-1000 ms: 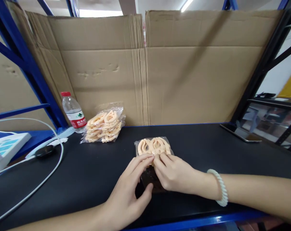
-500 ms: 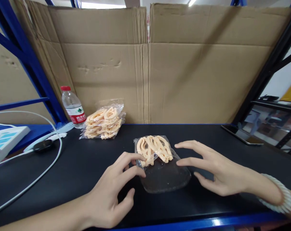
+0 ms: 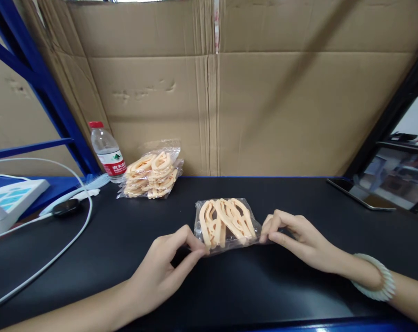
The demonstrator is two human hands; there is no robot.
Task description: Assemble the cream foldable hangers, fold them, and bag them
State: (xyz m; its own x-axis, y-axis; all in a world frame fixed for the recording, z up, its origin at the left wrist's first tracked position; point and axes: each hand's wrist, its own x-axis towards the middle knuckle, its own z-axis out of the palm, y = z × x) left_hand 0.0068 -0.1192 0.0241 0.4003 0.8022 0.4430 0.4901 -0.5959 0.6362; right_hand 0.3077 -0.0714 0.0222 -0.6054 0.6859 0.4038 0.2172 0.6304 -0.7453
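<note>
A clear plastic bag [image 3: 198, 216] lies in front of me on the black table, with several cream-coloured looped pieces [image 3: 226, 221] inside that look like folding hangers. At the bag's near left corner, my left hand [image 3: 170, 263] pinches the film between thumb and fingers. My right hand [image 3: 295, 237] pinches the near right edge in the same way, its wrist wearing a pale coiled band. Between the two hands the bag's near edge is stretched fairly straight.
Several similar filled bags [image 3: 152, 173] are stacked at the back left, beside a red-capped water bottle [image 3: 107, 154]. A white cable [image 3: 87, 221] loops over the left side near a power strip [image 3: 18, 203]. A dark flat tablet-like device [image 3: 357, 196] lies back right. Cardboard [image 3: 281, 115] stands behind the table.
Both hands have closed from spread fingers onto the bag's edges. The bag's loose near flap, which lay flat toward me, is now drawn up close to the pieces.
</note>
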